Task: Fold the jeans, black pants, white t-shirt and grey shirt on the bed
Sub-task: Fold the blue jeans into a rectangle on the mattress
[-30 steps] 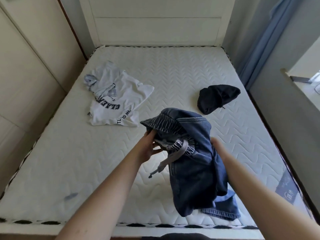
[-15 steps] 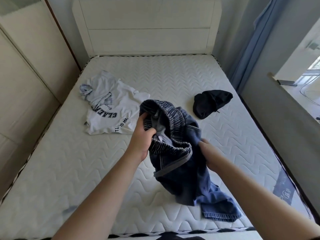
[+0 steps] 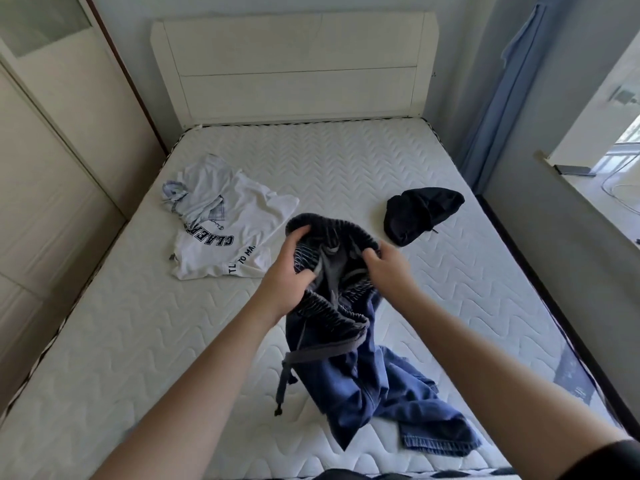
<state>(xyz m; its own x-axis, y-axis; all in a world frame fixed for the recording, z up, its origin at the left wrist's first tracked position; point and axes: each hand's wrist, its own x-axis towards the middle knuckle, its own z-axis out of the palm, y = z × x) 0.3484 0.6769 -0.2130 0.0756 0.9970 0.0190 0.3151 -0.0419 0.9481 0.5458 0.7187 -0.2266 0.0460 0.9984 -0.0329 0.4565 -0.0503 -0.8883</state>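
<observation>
Both hands hold up the blue jeans (image 3: pixel 360 382) by their elastic waistband over the middle of the bed (image 3: pixel 138 341). My left hand (image 3: pixel 287 271) grips the left side of the waistband and my right hand (image 3: pixel 388 268) grips the right side. The legs hang down bunched, with the hems lying on the mattress near the front edge. A grey drawstring dangles below the waistband. The white t-shirt (image 3: pixel 225 244) with dark lettering lies crumpled at the left, with the grey shirt (image 3: pixel 197 199) bunched on its far end. The black pants (image 3: pixel 419 213) sit in a heap at the right.
A white headboard (image 3: pixel 294 67) stands at the far end. Beige wardrobe doors (image 3: pixel 52 202) run along the left side. A blue curtain (image 3: pixel 502 109) and a window sill (image 3: pixel 588 199) are on the right.
My right hand has moved up from the side of the jeans to the waistband. Both hands now hold the waistband spread apart and further from me. The view has tilted up.
</observation>
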